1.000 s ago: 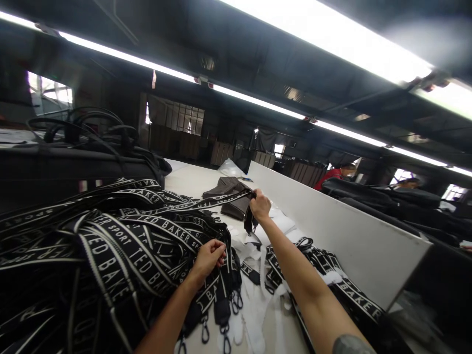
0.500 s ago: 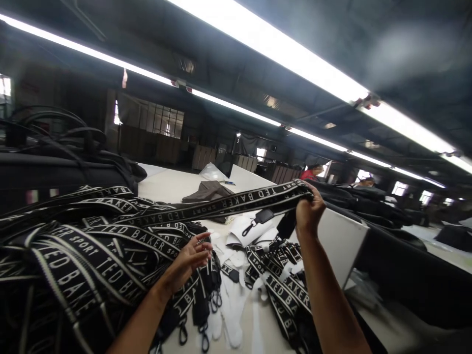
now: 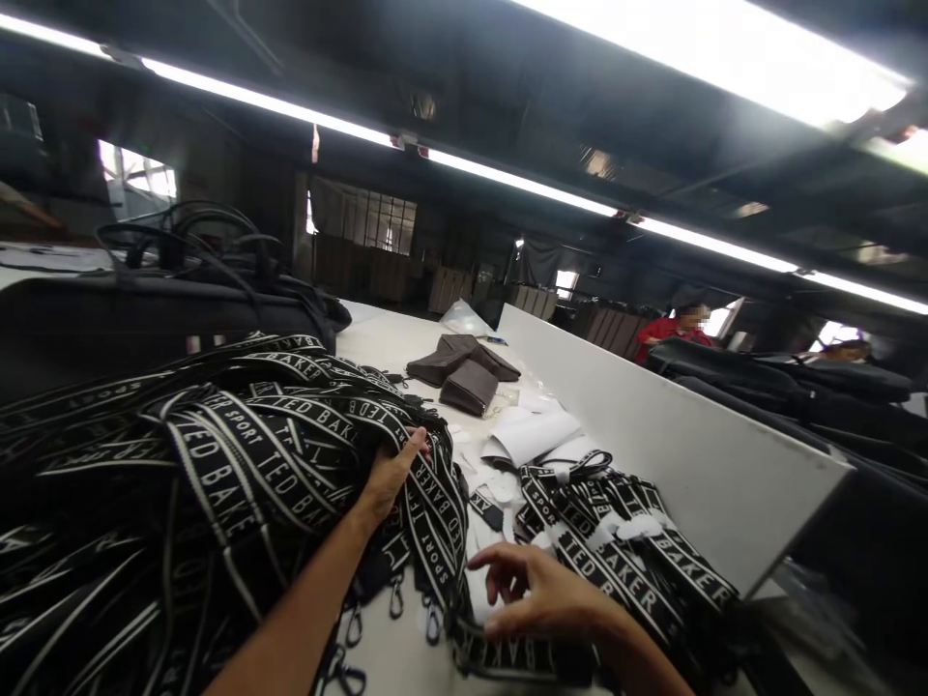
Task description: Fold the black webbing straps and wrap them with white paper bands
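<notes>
A big heap of black straps [image 3: 239, 454] with white TED BAKER SPORT lettering fills the left of the head view. My left hand [image 3: 391, 478] is at the heap's right edge, closed around a lettered strap [image 3: 427, 522] that drops toward the front of the table. Some of its fingers are hidden under the webbing. My right hand [image 3: 533, 590] is just right of that strap's lower part, its fingers curved and apart with nothing visible between them. Black snap hooks [image 3: 395, 599] dangle below the heap. A smaller bundle of straps [image 3: 609, 541] lies to the right, with white strips around it.
Brown pouches [image 3: 468, 377] and white paper sheets [image 3: 533, 435] lie on the table beyond my hands. A white upright panel [image 3: 674, 435] borders the right side. Black bags [image 3: 166, 309] stand behind the heap. A person in red [image 3: 674, 329] is in the background.
My right hand has let go of the raised, stretched strap and come down toward the table front. My left hand has moved onto a strap at the heap. The view has turned left.
</notes>
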Demonstrator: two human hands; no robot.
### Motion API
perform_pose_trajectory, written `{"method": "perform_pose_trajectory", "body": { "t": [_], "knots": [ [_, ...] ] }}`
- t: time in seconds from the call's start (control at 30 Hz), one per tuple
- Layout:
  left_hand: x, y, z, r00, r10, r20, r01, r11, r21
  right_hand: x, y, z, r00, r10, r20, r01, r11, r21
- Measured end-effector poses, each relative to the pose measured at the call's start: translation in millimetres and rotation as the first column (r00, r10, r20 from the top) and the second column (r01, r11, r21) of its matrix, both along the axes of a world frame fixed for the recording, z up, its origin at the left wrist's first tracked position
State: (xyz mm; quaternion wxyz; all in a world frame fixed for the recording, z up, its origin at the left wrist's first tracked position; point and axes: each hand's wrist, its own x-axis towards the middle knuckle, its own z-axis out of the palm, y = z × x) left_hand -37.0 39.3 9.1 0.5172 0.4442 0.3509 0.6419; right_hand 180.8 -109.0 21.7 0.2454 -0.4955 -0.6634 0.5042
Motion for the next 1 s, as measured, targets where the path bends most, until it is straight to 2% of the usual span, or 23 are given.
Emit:
{"method": "perform_pose_trajectory", "body": {
  "t": [0.07,0.2,0.27,0.33,0.4,0.47,0.5,0.57,0.67,0.73,0.83,0.87,0.93,1.0],
  "knots": [
    [-2.5,-0.1,2.3,0.994,0.068,-0.088,-0.064,0.997,0.053,1.7,9.6,2.3,1.000,0.000,-0.021,0.001,0.999,0.037],
    [-5.4,-3.5,9.6,0.924,0.180,-0.337,-0.123,0.975,0.184,-12.4,26.8,8.5,0.986,-0.160,0.038,0.144,0.950,0.278],
    [-5.0,-5.2,11.5,0.918,0.178,-0.354,-0.117,0.976,0.186,-29.2,34.5,9.7,0.985,-0.171,-0.014,0.167,0.933,0.319],
    [-4.1,-6.8,12.0,0.948,0.161,-0.273,-0.121,0.980,0.156,-48.0,43.7,6.5,0.988,-0.125,-0.089,0.147,0.938,0.314],
    [-3.6,-8.5,12.4,0.984,0.117,-0.134,-0.106,0.990,0.088,-63.9,54.5,-1.0,0.992,-0.101,-0.078,0.120,0.948,0.296],
    [-4.4,-10.1,14.3,0.999,0.035,0.012,-0.035,0.999,-0.004,-73.5,65.5,-11.0,0.982,-0.170,0.084,0.135,0.938,0.320],
    [-5.5,-10.8,16.2,0.997,-0.020,0.077,0.023,0.999,-0.039,-75.8,70.5,-16.2,0.951,-0.240,0.195,0.157,0.918,0.364],
    [-9.2,-12.0,21.8,0.971,-0.114,0.211,0.131,0.989,-0.069,-76.0,78.4,-25.8,0.840,-0.397,0.370,0.194,0.856,0.479],
    [-16.3,-13.4,32.1,0.880,-0.200,0.432,0.251,0.966,-0.064,-70.1,84.2,-35.3,0.708,-0.539,0.457,0.222,0.784,0.580],
    [-20.0,-14.2,37.4,0.832,-0.201,0.517,0.271,0.960,-0.063,-66.4,84.4,-37.1,0.686,-0.543,0.485,0.199,0.781,0.592],
    [-22.5,-15.6,40.7,0.823,-0.174,0.541,0.237,0.970,-0.049,-66.2,83.3,-34.7,0.667,-0.506,0.547,0.094,0.785,0.612],
    [-22.8,-16.3,40.9,0.817,-0.174,0.549,0.234,0.971,-0.040,-67.7,83.7,-33.5,0.655,-0.513,0.555,0.060,0.767,0.639],
    [-23.8,-17.9,40.5,0.789,-0.210,0.578,0.275,0.961,-0.026,-71.9,86.8,-31.8,0.652,-0.547,0.524,0.003,0.694,0.720],
    [-25.5,-19.2,39.5,0.751,-0.257,0.608,0.338,0.941,-0.019,-76.3,93.0,-30.8,0.703,-0.556,0.444,-0.018,0.610,0.792]
  ]
}}
